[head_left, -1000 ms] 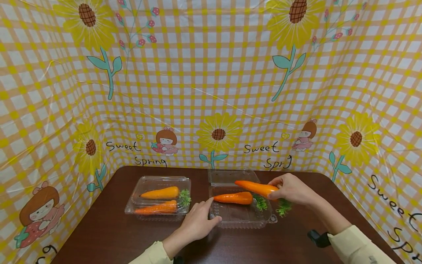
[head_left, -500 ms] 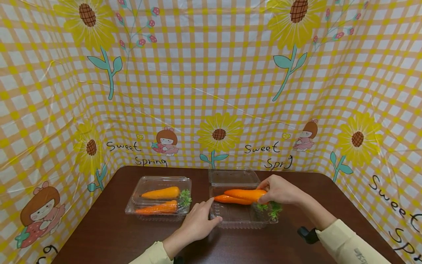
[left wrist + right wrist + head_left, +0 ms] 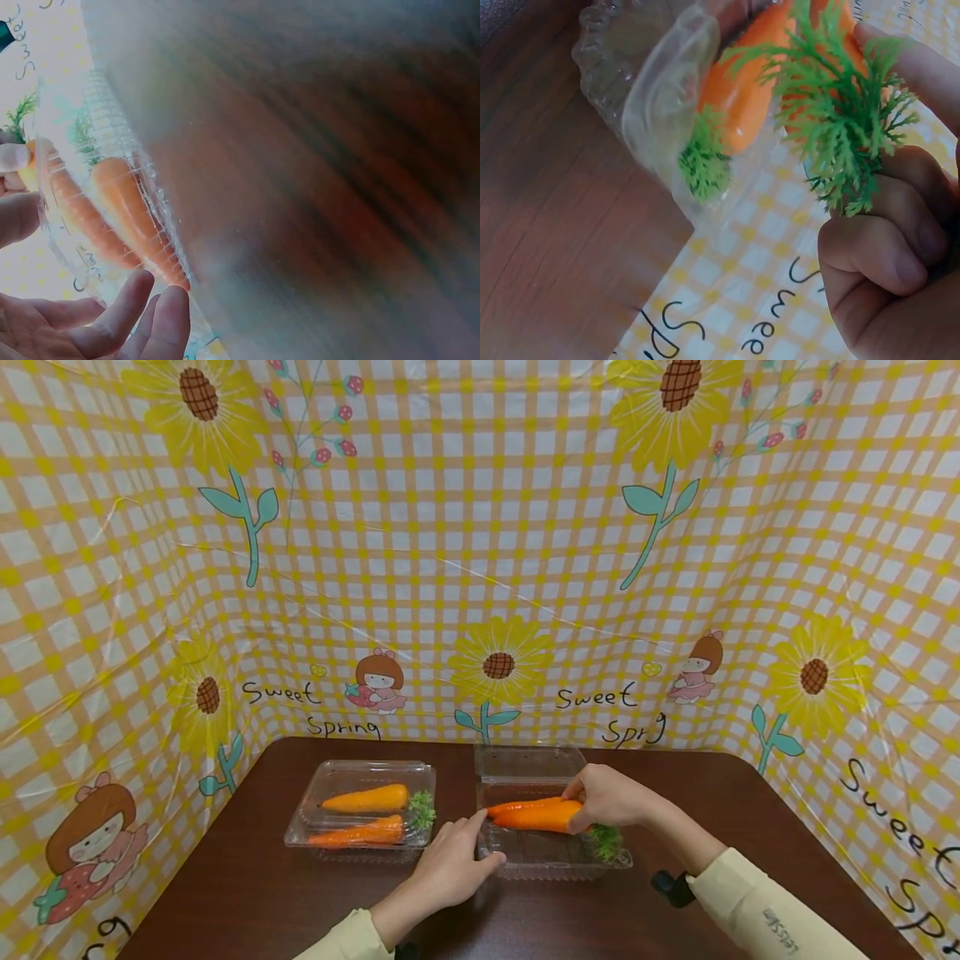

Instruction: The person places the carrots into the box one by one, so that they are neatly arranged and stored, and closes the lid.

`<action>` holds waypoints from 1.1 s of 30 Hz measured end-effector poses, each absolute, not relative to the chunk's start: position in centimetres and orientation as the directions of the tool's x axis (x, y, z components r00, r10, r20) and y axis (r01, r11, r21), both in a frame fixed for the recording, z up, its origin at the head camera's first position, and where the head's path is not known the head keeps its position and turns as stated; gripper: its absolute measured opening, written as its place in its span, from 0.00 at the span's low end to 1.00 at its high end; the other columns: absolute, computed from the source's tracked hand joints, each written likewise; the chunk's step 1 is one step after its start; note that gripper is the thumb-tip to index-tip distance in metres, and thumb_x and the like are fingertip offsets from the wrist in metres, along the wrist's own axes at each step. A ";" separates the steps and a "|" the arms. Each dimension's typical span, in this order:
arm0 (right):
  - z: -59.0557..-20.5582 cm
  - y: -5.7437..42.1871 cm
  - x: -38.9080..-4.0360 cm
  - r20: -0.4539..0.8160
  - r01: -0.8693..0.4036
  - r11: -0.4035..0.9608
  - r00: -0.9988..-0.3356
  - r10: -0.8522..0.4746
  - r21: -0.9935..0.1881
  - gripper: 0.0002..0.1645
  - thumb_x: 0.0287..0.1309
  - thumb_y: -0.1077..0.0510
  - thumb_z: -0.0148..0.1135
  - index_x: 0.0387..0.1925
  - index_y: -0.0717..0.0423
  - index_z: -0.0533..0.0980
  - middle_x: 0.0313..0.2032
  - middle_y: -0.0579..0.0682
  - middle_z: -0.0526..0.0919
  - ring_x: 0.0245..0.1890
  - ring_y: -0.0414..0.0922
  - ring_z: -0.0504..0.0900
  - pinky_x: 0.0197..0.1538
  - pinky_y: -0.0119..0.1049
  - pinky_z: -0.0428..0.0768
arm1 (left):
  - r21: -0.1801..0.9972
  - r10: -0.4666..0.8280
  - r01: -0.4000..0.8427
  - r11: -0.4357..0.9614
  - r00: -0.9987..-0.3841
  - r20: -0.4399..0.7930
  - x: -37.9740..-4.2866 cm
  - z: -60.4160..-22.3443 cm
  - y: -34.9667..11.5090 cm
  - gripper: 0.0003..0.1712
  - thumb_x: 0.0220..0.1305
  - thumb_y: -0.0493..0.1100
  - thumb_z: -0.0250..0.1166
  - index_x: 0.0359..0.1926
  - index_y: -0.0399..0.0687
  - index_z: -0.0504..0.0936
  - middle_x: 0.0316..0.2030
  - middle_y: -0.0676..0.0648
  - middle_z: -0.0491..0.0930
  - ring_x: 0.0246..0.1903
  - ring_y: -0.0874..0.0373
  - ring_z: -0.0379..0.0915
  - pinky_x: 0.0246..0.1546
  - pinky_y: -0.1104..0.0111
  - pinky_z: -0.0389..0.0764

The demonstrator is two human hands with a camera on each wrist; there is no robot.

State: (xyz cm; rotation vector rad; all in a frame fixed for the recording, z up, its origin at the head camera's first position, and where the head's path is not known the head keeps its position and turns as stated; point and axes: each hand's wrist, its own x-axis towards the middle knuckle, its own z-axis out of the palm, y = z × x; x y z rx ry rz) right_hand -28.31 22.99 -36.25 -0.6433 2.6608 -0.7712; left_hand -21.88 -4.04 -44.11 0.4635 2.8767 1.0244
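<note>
My right hand (image 3: 611, 797) pinches a bright orange carrot (image 3: 538, 817) by its thick end, low over the right clear plastic clamshell box (image 3: 525, 853). The green fronds (image 3: 847, 112) of this carrot hang past the fingers in the right wrist view. Another carrot (image 3: 742, 101) lies in the same box, mostly covered by the held one in the head view. My left hand (image 3: 453, 864) rests at the box's left edge, fingers extended, the fingertips and thumb touching the rim. The box's lid (image 3: 528, 763) stands raised at the back.
Left of my left hand, a second clear clamshell box (image 3: 296, 841) has its lid down over a yellow-orange carrot (image 3: 363, 798) and an orange carrot (image 3: 360, 833). Both boxes stand on a dark brown table (image 3: 247, 893). A checked sunflower cloth (image 3: 420, 568) hangs behind and at both sides.
My right hand has brought the carrot left and down into the right box, beside the carrot lying there. The left hand has stayed at the box's edge.
</note>
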 end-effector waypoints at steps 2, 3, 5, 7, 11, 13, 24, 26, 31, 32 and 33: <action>-36.6 22.7 -28.4 -0.160 -0.336 0.760 -0.854 -0.495 -0.556 0.28 0.45 0.61 0.78 0.50 0.68 0.83 0.40 0.56 0.88 0.28 0.42 0.76 0.33 0.37 0.76 | 0.628 0.300 0.261 0.734 -0.953 0.045 -21.9 -44.2 -4.0 0.44 0.65 0.60 0.67 0.75 0.47 0.64 0.42 0.51 0.78 0.46 0.53 0.70 0.38 0.56 0.72; -36.8 22.5 -28.4 -0.159 -0.343 0.763 -0.853 -0.497 -0.549 0.28 0.45 0.61 0.78 0.50 0.68 0.83 0.39 0.56 0.87 0.28 0.42 0.77 0.33 0.36 0.76 | 0.626 0.300 0.261 0.735 -0.953 0.045 -21.9 -44.2 -4.0 0.44 0.65 0.60 0.67 0.75 0.47 0.64 0.42 0.52 0.77 0.46 0.53 0.70 0.37 0.56 0.72; -37.2 22.2 -28.5 -0.158 -0.357 0.770 -0.850 -0.503 -0.529 0.27 0.44 0.62 0.78 0.49 0.68 0.83 0.35 0.54 0.87 0.26 0.41 0.75 0.31 0.35 0.75 | 0.624 0.302 0.263 0.736 -0.952 0.045 -22.0 -44.3 -4.0 0.44 0.65 0.60 0.67 0.75 0.47 0.64 0.43 0.52 0.78 0.47 0.53 0.70 0.38 0.56 0.72; -37.5 21.9 -28.5 -0.164 -0.366 0.782 -0.849 -0.502 -0.504 0.26 0.43 0.63 0.78 0.48 0.67 0.83 0.30 0.55 0.86 0.21 0.41 0.70 0.28 0.34 0.72 | 0.623 0.303 0.266 0.736 -0.952 0.049 -21.9 -44.3 -4.0 0.44 0.65 0.60 0.67 0.75 0.47 0.65 0.44 0.51 0.78 0.50 0.51 0.71 0.40 0.54 0.74; -38.0 21.4 -28.7 -0.172 -0.372 0.817 -0.858 -0.484 -0.442 0.26 0.43 0.62 0.78 0.48 0.65 0.84 0.32 0.53 0.87 0.19 0.39 0.68 0.27 0.33 0.70 | 0.620 0.304 0.271 0.737 -0.951 0.054 -21.9 -44.3 -3.9 0.44 0.65 0.61 0.67 0.75 0.46 0.65 0.45 0.52 0.78 0.52 0.51 0.71 0.43 0.53 0.75; -38.2 21.3 -28.7 -0.175 -0.364 0.833 -0.867 -0.466 -0.417 0.27 0.42 0.62 0.78 0.48 0.63 0.85 0.36 0.53 0.88 0.20 0.40 0.68 0.28 0.34 0.70 | 0.618 0.305 0.273 0.738 -0.951 0.057 -22.0 -44.3 -3.9 0.45 0.65 0.61 0.67 0.75 0.46 0.65 0.45 0.52 0.78 0.51 0.51 0.72 0.43 0.53 0.75; -39.5 20.9 -28.1 -0.137 -0.381 0.885 -0.894 -0.426 -0.267 0.24 0.39 0.62 0.79 0.44 0.57 0.87 0.42 0.51 0.86 0.29 0.44 0.76 0.32 0.43 0.77 | 0.630 0.301 0.261 0.731 -0.953 0.046 -22.0 -44.3 -4.0 0.44 0.65 0.59 0.67 0.75 0.46 0.64 0.39 0.54 0.75 0.46 0.54 0.69 0.37 0.57 0.69; -39.7 20.9 -28.0 -0.129 -0.388 0.886 -0.894 -0.428 -0.253 0.22 0.39 0.63 0.78 0.42 0.55 0.87 0.41 0.51 0.86 0.29 0.44 0.76 0.32 0.44 0.77 | 0.633 0.300 0.261 0.729 -0.953 0.046 -22.0 -44.3 -3.9 0.44 0.65 0.59 0.67 0.75 0.46 0.64 0.37 0.55 0.74 0.43 0.55 0.68 0.35 0.58 0.68; -40.1 20.8 -27.6 -0.117 -0.404 0.884 -0.891 -0.438 -0.233 0.15 0.41 0.64 0.78 0.35 0.51 0.86 0.33 0.46 0.83 0.29 0.44 0.75 0.32 0.44 0.75 | 0.633 0.298 0.259 0.730 -0.954 0.047 -22.0 -44.2 -3.9 0.44 0.65 0.59 0.67 0.75 0.46 0.64 0.40 0.55 0.76 0.47 0.53 0.70 0.37 0.57 0.71; -40.2 20.8 -27.6 -0.115 -0.406 0.884 -0.891 -0.439 -0.232 0.14 0.42 0.64 0.78 0.34 0.50 0.86 0.32 0.45 0.82 0.29 0.44 0.75 0.32 0.44 0.75 | 0.633 0.297 0.258 0.730 -0.954 0.046 -22.0 -44.3 -3.9 0.44 0.65 0.59 0.67 0.75 0.46 0.64 0.41 0.54 0.77 0.48 0.52 0.71 0.38 0.56 0.72; -40.2 20.8 -27.5 -0.112 -0.408 0.884 -0.891 -0.441 -0.228 0.13 0.42 0.63 0.78 0.33 0.50 0.85 0.30 0.44 0.81 0.29 0.44 0.74 0.32 0.45 0.74 | 0.633 0.296 0.256 0.731 -0.954 0.044 -22.0 -44.3 -3.9 0.44 0.65 0.59 0.67 0.75 0.46 0.64 0.42 0.54 0.77 0.50 0.52 0.71 0.39 0.55 0.72</action>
